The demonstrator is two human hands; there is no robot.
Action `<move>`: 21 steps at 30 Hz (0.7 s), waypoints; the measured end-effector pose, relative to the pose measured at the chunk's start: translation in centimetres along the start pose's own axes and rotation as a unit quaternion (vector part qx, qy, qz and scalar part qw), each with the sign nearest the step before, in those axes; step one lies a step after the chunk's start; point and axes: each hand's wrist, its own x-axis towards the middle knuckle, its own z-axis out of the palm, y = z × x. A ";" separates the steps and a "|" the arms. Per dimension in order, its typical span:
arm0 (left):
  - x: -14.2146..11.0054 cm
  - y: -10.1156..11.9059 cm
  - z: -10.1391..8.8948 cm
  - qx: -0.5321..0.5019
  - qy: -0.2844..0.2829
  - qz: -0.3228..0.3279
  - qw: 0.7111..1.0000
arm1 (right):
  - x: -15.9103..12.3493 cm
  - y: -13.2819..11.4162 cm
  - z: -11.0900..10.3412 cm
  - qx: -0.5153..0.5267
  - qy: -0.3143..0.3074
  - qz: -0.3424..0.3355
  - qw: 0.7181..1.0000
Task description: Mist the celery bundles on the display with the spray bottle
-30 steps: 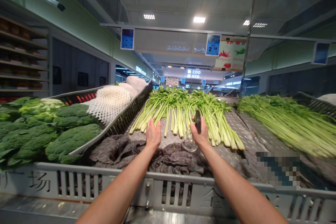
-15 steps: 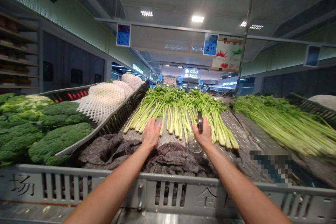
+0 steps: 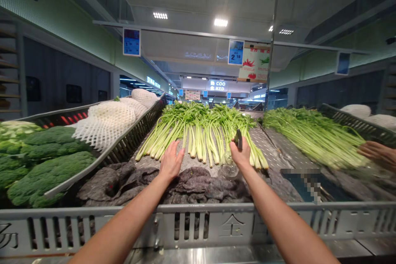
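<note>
Broccoli [image 3: 52, 161] is lying heaped at far left, and foam netting [image 3: 105, 126] is wrapping produce beside it. Dark cloth [image 3: 161, 185] is lining the front of the counter. The left hand [image 3: 171, 161] is hanging open, its grip spread, just short of the fanned celery [image 3: 198, 132], which is lying unbundled on a diamond-plate tray [image 3: 148, 159], no stalk lifted so far. The right hand [image 3: 239, 153] is pinching a dark flat object [image 3: 238, 139], its grip pressed together, above a clear glass vessel [image 3: 228, 170]. Bare plate is leaving room around the stalk ends, a steel rail [image 3: 198, 210] is closing off the front, and a co-worker's hand [image 3: 375, 153] is showing at far right beside more celery [image 3: 309, 132].
</note>
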 end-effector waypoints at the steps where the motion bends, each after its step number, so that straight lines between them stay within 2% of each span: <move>1: 0.0 0.1 0.0 0.002 -0.001 0.000 1.000 | -0.2 -0.1 0.1 -0.001 0.000 -0.004 1.000; 6: -0.1 0.1 0.0 0.003 0.011 0.008 1.000 | -0.8 -0.6 0.2 0.003 0.030 -0.060 0.998; 10: 0.0 -0.1 0.1 0.006 0.024 0.015 1.000 | -0.7 -0.6 0.2 0.002 0.006 -0.087 0.996; 12: 0.1 -0.2 0.2 0.007 0.025 0.014 1.000 | -0.5 -0.5 0.1 -0.007 -0.010 -0.058 0.998; 17: 0.2 -0.1 0.0 0.008 0.017 0.006 1.000 | 0.1 0.1 -0.3 -0.047 -0.005 0.079 0.996; 21: 0.1 0.1 -0.2 0.007 0.019 0.007 1.000 | 0.4 0.2 -0.7 -0.048 0.040 0.062 0.996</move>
